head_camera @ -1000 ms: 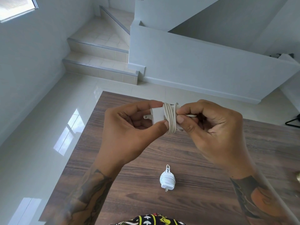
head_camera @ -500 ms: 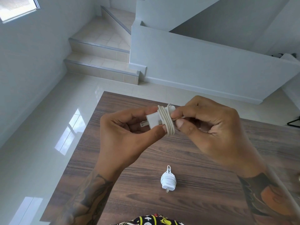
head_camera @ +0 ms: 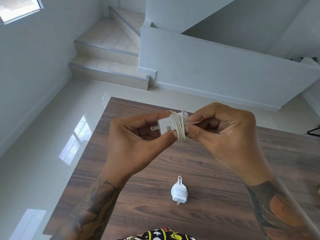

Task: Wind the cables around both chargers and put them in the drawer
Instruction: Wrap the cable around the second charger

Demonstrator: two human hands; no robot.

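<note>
My left hand pinches a white charger above the table, its two prongs pointing left. Several turns of white cable circle its right half. My right hand grips the charger's cable end, and a short thin stretch of cable runs from the coil into its fingers. A second white charger, wrapped in its own cable, lies on the wooden table nearer to me, prongs toward me, a small cable loop sticking out at its far end. No drawer is in view.
The table's left edge drops to a glossy tiled floor. Tiled stairs and a low white wall stand beyond the far edge. A dark metal frame shows at the right border.
Both hands have shifted slightly with the charger, and my right hand has turned, so the cable's last stretch now leads from the coil into its fingers. The wrapped charger on the table has not moved.
</note>
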